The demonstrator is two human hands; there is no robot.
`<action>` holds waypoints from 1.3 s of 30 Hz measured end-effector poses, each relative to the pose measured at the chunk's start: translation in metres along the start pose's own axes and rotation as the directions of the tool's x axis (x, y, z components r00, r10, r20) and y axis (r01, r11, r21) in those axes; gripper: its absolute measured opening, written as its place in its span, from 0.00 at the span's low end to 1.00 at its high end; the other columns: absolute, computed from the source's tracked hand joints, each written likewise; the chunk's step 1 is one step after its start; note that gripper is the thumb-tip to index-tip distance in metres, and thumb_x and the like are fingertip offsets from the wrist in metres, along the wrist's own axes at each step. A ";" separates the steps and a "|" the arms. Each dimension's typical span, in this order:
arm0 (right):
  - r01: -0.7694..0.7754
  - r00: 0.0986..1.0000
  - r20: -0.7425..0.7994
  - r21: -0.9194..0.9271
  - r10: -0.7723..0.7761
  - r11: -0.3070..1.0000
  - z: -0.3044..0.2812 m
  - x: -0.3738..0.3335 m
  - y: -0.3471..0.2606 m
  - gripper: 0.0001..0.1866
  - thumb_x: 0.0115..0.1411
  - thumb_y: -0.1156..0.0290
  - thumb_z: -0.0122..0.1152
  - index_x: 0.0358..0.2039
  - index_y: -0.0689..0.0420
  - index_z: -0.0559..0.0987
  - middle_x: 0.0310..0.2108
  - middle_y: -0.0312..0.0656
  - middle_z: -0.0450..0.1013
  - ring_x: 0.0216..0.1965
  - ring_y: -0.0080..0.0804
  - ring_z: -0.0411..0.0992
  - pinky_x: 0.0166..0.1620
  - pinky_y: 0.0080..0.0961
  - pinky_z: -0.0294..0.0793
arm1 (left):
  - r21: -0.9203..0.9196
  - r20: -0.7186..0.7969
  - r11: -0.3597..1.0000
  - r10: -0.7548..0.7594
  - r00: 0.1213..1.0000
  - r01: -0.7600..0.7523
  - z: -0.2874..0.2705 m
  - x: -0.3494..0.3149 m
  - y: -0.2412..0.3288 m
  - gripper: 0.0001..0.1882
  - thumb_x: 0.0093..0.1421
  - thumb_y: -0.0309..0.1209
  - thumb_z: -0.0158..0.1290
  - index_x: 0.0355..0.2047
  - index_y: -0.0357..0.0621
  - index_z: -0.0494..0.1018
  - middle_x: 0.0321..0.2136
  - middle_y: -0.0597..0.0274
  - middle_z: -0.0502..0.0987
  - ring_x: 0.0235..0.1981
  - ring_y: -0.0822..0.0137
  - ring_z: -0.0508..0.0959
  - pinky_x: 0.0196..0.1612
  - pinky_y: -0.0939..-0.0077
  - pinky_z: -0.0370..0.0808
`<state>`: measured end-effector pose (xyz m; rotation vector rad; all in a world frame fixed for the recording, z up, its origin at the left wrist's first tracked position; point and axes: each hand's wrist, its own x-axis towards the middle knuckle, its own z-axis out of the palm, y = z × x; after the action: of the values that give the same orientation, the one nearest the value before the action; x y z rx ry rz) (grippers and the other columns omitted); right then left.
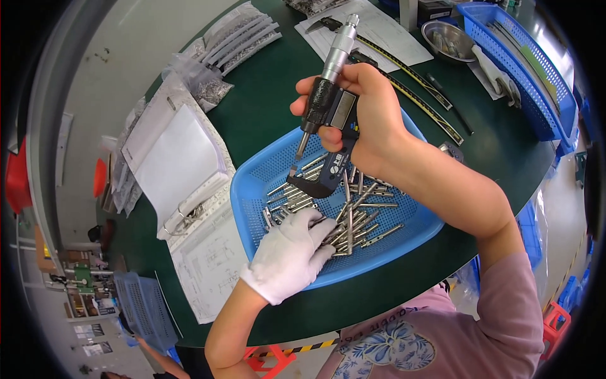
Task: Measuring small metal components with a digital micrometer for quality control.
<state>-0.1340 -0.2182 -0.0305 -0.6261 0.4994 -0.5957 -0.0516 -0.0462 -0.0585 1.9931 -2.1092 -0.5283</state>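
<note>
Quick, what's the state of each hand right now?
Left hand: white-gloved, down among the metal pins; whether it grips any cannot be told.
Right hand: closed, holding the digital micrometer.

Pink printed T-shirt (467, 341); white-gloved left hand (287, 256)

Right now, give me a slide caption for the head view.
Bare right hand holds a digital micrometer above a blue basket of metal pins; gloved left hand at the pins.
</note>
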 end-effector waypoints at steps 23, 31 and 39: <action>0.008 1.000 -0.023 -0.056 -0.010 0.998 -0.002 0.005 0.003 0.22 0.54 0.62 0.29 0.30 0.63 0.72 0.23 0.47 0.71 0.11 0.25 0.57 0.17 0.20 0.57 | 0.120 -0.001 0.922 -0.371 0.929 0.368 -0.007 0.044 -0.031 0.08 0.49 0.35 0.48 0.29 0.48 0.73 0.32 0.52 0.71 0.32 0.53 0.73 0.35 0.63 0.70; 0.028 0.999 -0.030 -0.031 -0.029 0.999 -0.003 0.007 0.003 0.22 0.54 0.61 0.29 0.29 0.61 0.72 0.23 0.45 0.71 0.11 0.24 0.57 0.17 0.20 0.57 | 0.027 -0.210 0.973 -0.220 0.953 0.231 -0.002 0.026 -0.024 0.08 0.47 0.32 0.52 0.26 0.42 0.75 0.26 0.55 0.70 0.28 0.56 0.72 0.33 0.68 0.69; 0.017 0.997 0.082 -0.033 -0.014 0.999 -0.003 0.003 -0.002 0.25 0.54 0.55 0.29 0.27 0.62 0.72 0.21 0.47 0.71 0.10 0.24 0.57 0.16 0.19 0.56 | -0.930 -0.227 0.367 -0.612 0.757 0.018 -0.012 0.008 -0.028 0.09 0.55 0.31 0.49 0.25 0.36 0.72 0.21 0.65 0.69 0.24 0.74 0.68 0.28 0.81 0.64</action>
<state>-0.1338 -0.2225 -0.0322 -0.6838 0.4284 -0.5746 -0.0216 -0.0563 -0.0590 1.5509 -0.6873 -0.7931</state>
